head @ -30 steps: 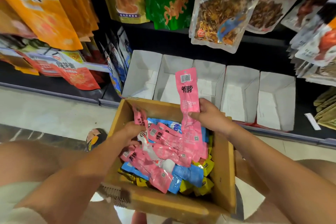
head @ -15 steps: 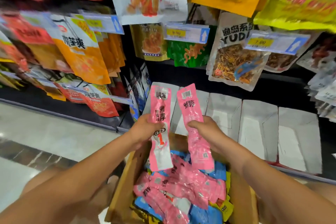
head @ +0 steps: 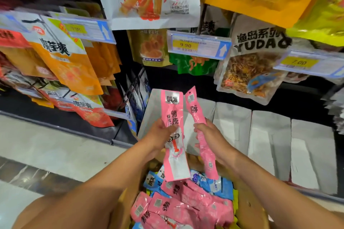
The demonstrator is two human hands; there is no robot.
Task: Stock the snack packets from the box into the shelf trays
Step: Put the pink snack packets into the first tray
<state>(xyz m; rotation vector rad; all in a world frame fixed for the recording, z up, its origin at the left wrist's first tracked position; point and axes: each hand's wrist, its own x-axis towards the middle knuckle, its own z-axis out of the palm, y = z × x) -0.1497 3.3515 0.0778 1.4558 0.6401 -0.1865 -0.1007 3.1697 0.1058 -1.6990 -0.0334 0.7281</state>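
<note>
Pink packets [head: 172, 111] stand lengthwise upright, seemingly tilted left.

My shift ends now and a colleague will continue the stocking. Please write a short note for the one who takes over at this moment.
Left hand: grips the first pink packet near its middle, upright above the box.
Right hand: grips the second pink packet, upright beside the first.
Box: under the hands, holds many pink packets and some blue packets.
White trays: in a row on the shelf behind the hands; no packet shows in the visible ones.
Done: two packets are out of the box.
Left: put both in a tray, then stock the rest.
</note>
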